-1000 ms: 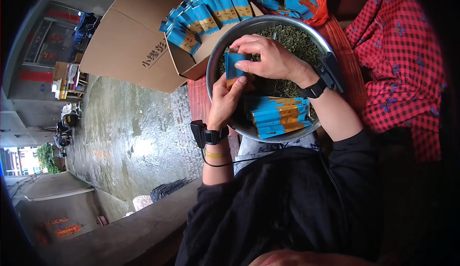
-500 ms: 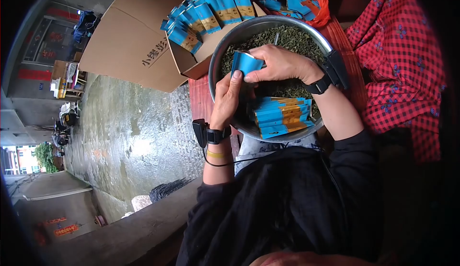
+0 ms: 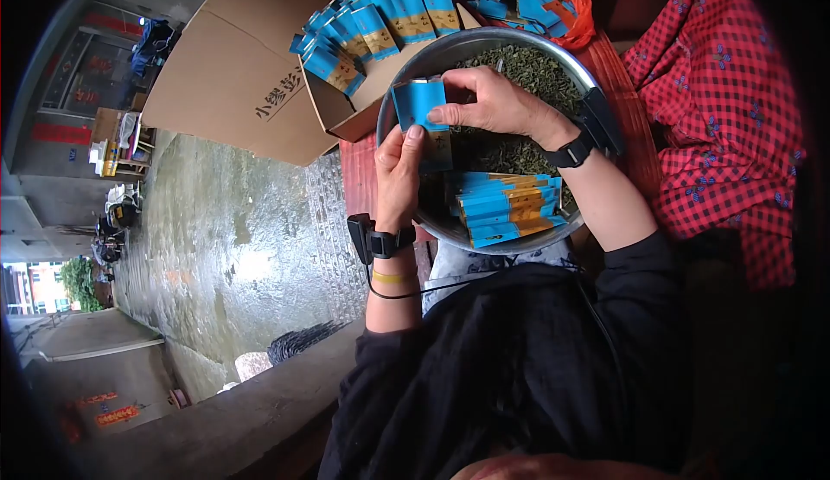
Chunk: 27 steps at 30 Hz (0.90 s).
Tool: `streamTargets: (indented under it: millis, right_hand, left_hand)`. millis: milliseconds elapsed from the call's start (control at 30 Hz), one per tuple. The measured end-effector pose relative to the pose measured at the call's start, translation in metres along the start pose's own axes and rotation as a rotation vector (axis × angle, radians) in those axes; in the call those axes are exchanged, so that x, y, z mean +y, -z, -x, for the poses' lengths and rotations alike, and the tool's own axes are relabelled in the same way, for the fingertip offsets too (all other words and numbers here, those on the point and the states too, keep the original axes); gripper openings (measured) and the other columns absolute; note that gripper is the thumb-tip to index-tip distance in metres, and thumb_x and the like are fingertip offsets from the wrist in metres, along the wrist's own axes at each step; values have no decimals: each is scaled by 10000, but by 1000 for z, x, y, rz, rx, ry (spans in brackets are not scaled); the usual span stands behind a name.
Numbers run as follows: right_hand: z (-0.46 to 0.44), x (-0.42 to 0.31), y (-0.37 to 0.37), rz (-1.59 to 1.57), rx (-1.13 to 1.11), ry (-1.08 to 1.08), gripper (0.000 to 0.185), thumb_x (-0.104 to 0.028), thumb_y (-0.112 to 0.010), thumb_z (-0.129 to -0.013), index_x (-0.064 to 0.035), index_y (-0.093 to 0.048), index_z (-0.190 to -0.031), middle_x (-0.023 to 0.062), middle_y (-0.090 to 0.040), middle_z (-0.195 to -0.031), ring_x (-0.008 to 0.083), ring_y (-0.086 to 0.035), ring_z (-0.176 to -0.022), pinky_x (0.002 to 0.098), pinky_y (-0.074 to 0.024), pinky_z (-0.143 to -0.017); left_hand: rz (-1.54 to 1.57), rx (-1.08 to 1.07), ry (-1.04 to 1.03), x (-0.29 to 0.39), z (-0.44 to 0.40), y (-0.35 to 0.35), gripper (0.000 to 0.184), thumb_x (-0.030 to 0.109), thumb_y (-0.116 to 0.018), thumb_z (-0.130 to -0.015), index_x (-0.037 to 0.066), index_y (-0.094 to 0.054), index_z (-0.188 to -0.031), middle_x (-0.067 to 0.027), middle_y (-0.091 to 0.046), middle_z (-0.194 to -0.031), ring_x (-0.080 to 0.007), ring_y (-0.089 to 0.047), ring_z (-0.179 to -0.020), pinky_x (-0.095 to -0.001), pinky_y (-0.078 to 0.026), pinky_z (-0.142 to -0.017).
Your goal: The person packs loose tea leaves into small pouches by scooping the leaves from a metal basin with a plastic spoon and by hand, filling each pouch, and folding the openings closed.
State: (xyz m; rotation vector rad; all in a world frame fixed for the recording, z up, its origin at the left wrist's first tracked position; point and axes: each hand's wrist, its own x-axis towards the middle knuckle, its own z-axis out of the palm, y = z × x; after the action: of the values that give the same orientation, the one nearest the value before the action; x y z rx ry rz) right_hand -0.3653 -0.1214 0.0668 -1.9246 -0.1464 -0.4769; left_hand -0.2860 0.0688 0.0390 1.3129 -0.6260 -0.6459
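Observation:
Between both hands I hold a blue and gold tea packet (image 3: 420, 99) over the left part of a metal basin (image 3: 590, 85). My left hand (image 3: 400, 173) grips its lower edge, thumb on the front face. My right hand (image 3: 497, 108) pinches its right side between thumb and fingers. Dark dried tea leaves (image 3: 532, 69) fill much of the basin. A stack of similar blue and gold packets (image 3: 510, 208) lies in the basin near my body, below my right hand. Whether the held packet has anything inside cannot be seen.
A cardboard box (image 3: 251, 65) at upper left holds rows of upright packets (image 3: 372, 26). Behind the basin, an orange-red plastic bag (image 3: 581, 9) contains many loose packets. The basin rests on a red wooden surface (image 3: 359, 169). Red checked cloth (image 3: 726, 134) hangs at right.
The packet has shifted slightly left and now stands flatter toward me, showing more of its blue face. My right hand has moved a little left with it.

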Motion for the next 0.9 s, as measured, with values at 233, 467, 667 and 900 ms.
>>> streamTargets:
  millis: [233,467,667,900]
  right_hand:
    - [2,-1,-6,149,31,-41,289,-250,-692,-875,20,-589,-889,90,-621,-757,109,-550,-708,298,-475,-668]
    - [3,4,-14,133,36,84,244,-202,-697,-850,0,-572,-906,120,-622,-785,222,-610,-722,328,-489,-683]
    - [2,3,-10,149,39,44,220,-186,-679,-855,2,-564,-854,115,-598,-721,205,-575,-655,336,-473,-632]
    - [1,2,-12,134,39,83,184,-169,-672,-838,0,-598,-842,105,-602,-709,233,-603,-672,346,-480,-646]
  left_hand:
    - [37,36,-36,-1,-1,-7,231,200,-619,-949,33,-643,-1106,23,-659,-949,-34,-555,-822,-200,-451,-731]
    - [-5,120,-88,-6,-2,1,205,169,-644,-931,22,-660,-1073,25,-661,-935,-34,-560,-818,-192,-444,-741]
    - [-7,140,-64,0,-3,-5,174,155,-660,-918,21,-681,-1027,31,-666,-901,-34,-560,-789,-188,-442,-733]
    - [28,103,-24,-12,-6,17,154,177,-659,-923,24,-680,-933,37,-639,-795,-28,-530,-709,-186,-416,-652]
